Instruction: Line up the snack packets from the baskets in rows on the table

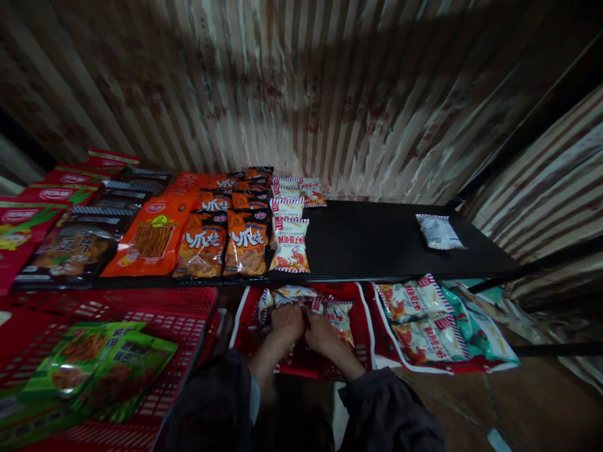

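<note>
1. Left hand: down in the middle basket, among striped-edge snack bags. Fingertips hidden; can't tell if it's gripping.
2. Right hand: same basket, just beside the left hand. Fingers hidden too, grip can't be told.
3. Basket bags: around and beyond both hands, some to the right of the right hand. Basket is red, white rim.
4. Black shelf: beyond the hands. Striped-edge row straight ahead of the left hand; orange-and-black bags left of that, then an orange pouch.
5. Lone pale bag: on the shelf, ahead and well right of the right hand.
6. Right basket: right of the right hand, more striped-edge bags plus a teal bag.
7. Left basket: left of the left hand, holds green pouches.
</note>
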The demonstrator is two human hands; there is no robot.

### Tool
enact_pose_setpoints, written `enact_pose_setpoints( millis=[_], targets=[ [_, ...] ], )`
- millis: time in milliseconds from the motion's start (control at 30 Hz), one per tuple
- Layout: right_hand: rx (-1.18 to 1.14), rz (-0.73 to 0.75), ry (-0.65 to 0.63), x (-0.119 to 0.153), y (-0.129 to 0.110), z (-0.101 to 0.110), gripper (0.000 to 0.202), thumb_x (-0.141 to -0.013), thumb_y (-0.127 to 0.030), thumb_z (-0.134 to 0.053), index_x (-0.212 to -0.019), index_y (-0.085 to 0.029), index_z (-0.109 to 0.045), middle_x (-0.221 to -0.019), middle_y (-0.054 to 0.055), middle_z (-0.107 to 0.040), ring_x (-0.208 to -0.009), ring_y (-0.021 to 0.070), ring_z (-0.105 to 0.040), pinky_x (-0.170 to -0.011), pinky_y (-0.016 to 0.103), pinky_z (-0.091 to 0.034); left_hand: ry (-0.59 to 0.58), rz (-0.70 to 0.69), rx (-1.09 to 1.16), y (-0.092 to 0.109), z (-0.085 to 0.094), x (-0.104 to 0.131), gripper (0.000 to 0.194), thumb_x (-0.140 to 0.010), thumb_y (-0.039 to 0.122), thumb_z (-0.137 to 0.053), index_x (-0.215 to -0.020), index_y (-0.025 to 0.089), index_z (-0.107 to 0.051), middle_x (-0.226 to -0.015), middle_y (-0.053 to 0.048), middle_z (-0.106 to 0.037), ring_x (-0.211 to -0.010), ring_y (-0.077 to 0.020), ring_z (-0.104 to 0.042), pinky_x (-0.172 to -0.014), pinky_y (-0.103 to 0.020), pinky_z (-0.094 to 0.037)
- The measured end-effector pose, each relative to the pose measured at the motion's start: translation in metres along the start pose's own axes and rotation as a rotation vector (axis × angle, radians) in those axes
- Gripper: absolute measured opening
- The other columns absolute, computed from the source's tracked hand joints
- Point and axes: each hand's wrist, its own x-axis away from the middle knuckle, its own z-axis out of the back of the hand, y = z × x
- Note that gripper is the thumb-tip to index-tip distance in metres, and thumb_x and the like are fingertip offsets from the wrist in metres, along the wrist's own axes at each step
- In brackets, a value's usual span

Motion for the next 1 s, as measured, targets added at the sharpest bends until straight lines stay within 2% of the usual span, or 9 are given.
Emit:
enact_pose_setpoints(
  millis=[100, 200, 333, 500, 633, 700, 833, 933, 1000],
  targets=[
    [0.055, 0.007, -0.003, 0.000, 0.004, 0.013, 0.033, -0.084, -0.010, -0.044, -0.109, -0.016, -0.064, -0.104, 0.013, -0.073, -0.097, 0.0232, -0.069, -0.080, 0.029, -0.045, 0.007, -0.017, -0.034, 0.000, 0.008, 0.003, 0.039, -0.089, 0.016, -0.035, -0.106, 0.010, -0.070, -0.110, -0.024, -0.070, -0.107, -0.0307, -0.066, -0.086, -0.041, -0.049],
    [0.036, 0.061, 0.007, 0.002, 0.012, 0.034, 0.025, -0.086, -0.015, -0.046, -0.095, -0.019, -0.069, -0.093, 0.008, -0.074, -0.088, 0.0206, -0.068, -0.077, 0.028, -0.045, 0.009, -0.082, -0.046, -0.002, 0.020, 0.010, 0.035, -0.089, 0.024, -0.040, -0.103, 0.016, -0.071, -0.110, -0.019, -0.071, -0.104, -0.0281, -0.067, -0.083, -0.036, -0.049],
    [-0.089, 0.069, 0.059, 0.006, 0.027, 0.060, 0.017, -0.085, -0.024, -0.054, -0.078, -0.020, -0.068, -0.076, 0.001, -0.071, -0.076, 0.0161, -0.065, -0.070, 0.024, -0.044, -0.003, -0.286, 0.023, -0.015, 0.034, 0.016, 0.027, -0.087, 0.031, -0.046, -0.087, 0.020, -0.071, -0.096, -0.010, -0.074, -0.087, -0.0225, -0.068, -0.074, -0.029, -0.047],
    [-0.358, 0.106, 0.056, 0.011, 0.038, 0.085, 0.017, -0.076, -0.034, -0.069, -0.078, -0.018, -0.065, -0.072, -0.002, -0.066, -0.068, 0.0120, -0.058, -0.065, 0.022, -0.044, -0.010, -0.530, 0.423, -0.025, 0.050, 0.019, 0.028, -0.078, 0.038, -0.054, -0.060, 0.019, -0.062, -0.063, -0.001, -0.063, -0.062, -0.0163, -0.056, -0.058, -0.024, -0.039],
    [-0.719, 0.149, 0.018, 0.015, 0.034, 0.108, 0.043, -0.075, -0.062, -0.064, -0.077, -0.019, -0.066, -0.073, 0.000, -0.067, -0.069, 0.0141, -0.060, -0.069, 0.028, -0.049, -0.077, -0.577, 0.874, -0.011, 0.079, 0.030, 0.036, -0.073, 0.052, -0.059, -0.071, 0.018, -0.067, -0.067, 0.000, -0.064, -0.063, -0.0149, -0.054, -0.062, -0.024, -0.042],
    [-0.932, 0.152, 0.017, 0.014, 0.029, 0.119, 0.057, -0.073, -0.074, -0.057, -0.081, -0.018, -0.065, -0.074, 0.003, -0.068, -0.072, 0.0171, -0.064, -0.071, 0.032, -0.052, -0.008, -0.563, 1.033, -0.001, 0.095, 0.035, 0.037, -0.068, 0.053, -0.066, -0.072, 0.017, -0.068, -0.068, -0.001, -0.065, -0.065, -0.0153, -0.055, -0.064, -0.025, -0.044],
    [-1.181, 0.225, -0.018, 0.010, 0.019, 0.133, 0.075, -0.071, -0.085, -0.045, -0.094, -0.016, -0.064, -0.086, 0.010, -0.071, -0.083, 0.0229, -0.069, -0.073, 0.037, -0.054, 0.268, -0.530, 1.225, 0.019, 0.116, 0.033, 0.036, -0.066, 0.052, -0.069, -0.071, 0.016, -0.067, -0.068, 0.000, -0.064, -0.067, -0.0145, -0.056, -0.066, -0.025, -0.045],
    [-1.238, 0.289, 0.026, 0.008, 0.013, 0.133, 0.074, -0.068, -0.079, -0.058, -0.111, -0.019, -0.061, -0.099, 0.010, -0.072, -0.089, 0.0230, -0.069, -0.075, 0.037, -0.056, 0.431, -0.481, 1.317, 0.029, 0.123, 0.025, 0.036, -0.065, 0.051, -0.070, -0.070, 0.016, -0.066, -0.067, 0.001, -0.064, -0.067, -0.0139, -0.056, -0.066, -0.024, -0.045],
    [-1.279, 0.326, 0.007, 0.009, 0.010, 0.128, 0.068, -0.064, -0.064, -0.075, -0.117, -0.023, -0.059, -0.107, 0.007, -0.070, -0.090, 0.0219, -0.069, -0.075, 0.037, -0.058, 0.509, -0.435, 1.331, 0.034, 0.126, 0.019, 0.036, -0.064, 0.052, -0.070, -0.068, 0.016, -0.065, -0.064, 0.002, -0.062, -0.065, -0.0133, -0.055, -0.063, -0.023, -0.044]
  ],
)
